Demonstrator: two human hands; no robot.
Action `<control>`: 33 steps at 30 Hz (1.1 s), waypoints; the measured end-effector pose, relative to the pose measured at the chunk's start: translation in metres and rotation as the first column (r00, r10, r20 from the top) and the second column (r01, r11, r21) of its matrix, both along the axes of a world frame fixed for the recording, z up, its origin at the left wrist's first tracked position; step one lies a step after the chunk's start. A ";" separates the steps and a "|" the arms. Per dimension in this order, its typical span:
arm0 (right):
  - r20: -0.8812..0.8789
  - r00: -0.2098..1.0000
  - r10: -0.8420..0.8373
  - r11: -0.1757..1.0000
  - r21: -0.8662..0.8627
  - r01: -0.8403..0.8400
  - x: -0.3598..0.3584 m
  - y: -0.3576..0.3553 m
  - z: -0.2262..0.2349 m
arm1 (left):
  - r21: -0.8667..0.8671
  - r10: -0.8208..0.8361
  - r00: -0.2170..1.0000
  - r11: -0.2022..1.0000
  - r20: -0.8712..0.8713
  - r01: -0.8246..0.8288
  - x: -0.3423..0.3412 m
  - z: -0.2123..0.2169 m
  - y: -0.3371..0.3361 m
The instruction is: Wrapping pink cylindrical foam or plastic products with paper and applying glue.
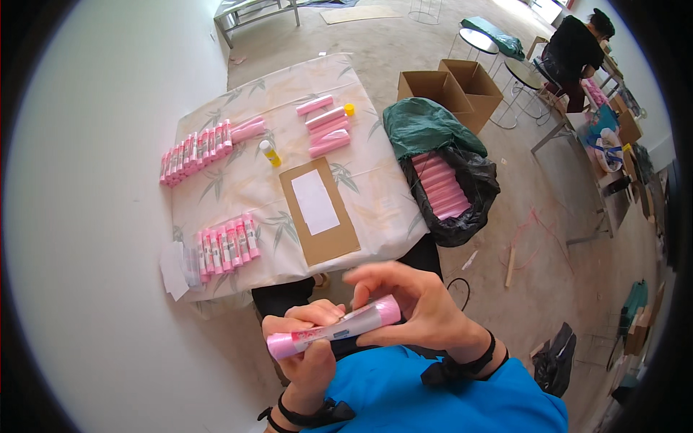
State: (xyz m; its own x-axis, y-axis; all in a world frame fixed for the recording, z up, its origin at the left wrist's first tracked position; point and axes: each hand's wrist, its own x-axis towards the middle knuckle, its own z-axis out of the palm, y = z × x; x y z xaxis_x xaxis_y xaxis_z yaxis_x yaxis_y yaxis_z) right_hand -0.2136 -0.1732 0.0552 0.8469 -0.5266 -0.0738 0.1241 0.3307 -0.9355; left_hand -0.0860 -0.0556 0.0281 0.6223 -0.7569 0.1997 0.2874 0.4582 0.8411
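Close to my body, I hold a roll of pink plastic bags (355, 325) with a printed paper label wrapped around its middle. My left hand (307, 361) pinches it near the left end, thumb below and fingers above. Around the right part curls my right hand (432, 310), its thumb along the underside and its fingers bent over the top. On the table beyond lies a brown cardboard piece (330, 244) with white paper labels (315, 202) on it. A glue stick (270, 153) without its cap stands beside it; a yellow cap (349, 110) sits farther back.
Labelled pink rolls lie in a stack (195, 153) and a nearer row (227, 247) on the left. Several unlabelled rolls (328, 133) lie at the back. Right of the table, a black bag (485, 189) holds more, near cardboard boxes (433, 90). A person (574, 54) works far right.
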 end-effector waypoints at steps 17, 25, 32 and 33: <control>0.238 0.916 -0.322 0.864 -0.322 0.387 -0.002 0.015 -0.013 | -0.137 -0.174 0.968 0.979 -0.179 0.151 -0.006 -0.005 -0.013; 0.277 0.885 -0.374 0.803 -0.382 0.459 -0.003 0.016 -0.010 | -0.111 -0.147 0.975 0.985 -0.166 0.130 -0.007 -0.003 -0.015; 0.154 0.917 -0.368 0.893 -0.216 0.395 0.000 0.020 -0.005 | -0.101 -0.002 0.978 0.995 0.209 0.024 0.011 -0.007 -0.016; 0.141 0.922 -0.361 0.912 -0.155 0.381 0.001 0.020 -0.005 | -0.102 -0.004 0.978 0.994 0.207 0.026 0.012 -0.007 -0.019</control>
State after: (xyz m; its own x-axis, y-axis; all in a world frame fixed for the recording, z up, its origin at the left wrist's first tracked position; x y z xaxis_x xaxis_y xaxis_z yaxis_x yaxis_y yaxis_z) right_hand -0.2125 -0.1533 0.0498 0.5856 -0.8004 0.1282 0.3079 0.0733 -0.9486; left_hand -0.0735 -0.0743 0.0211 0.5480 -0.7342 0.4008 0.1202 0.5433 0.8309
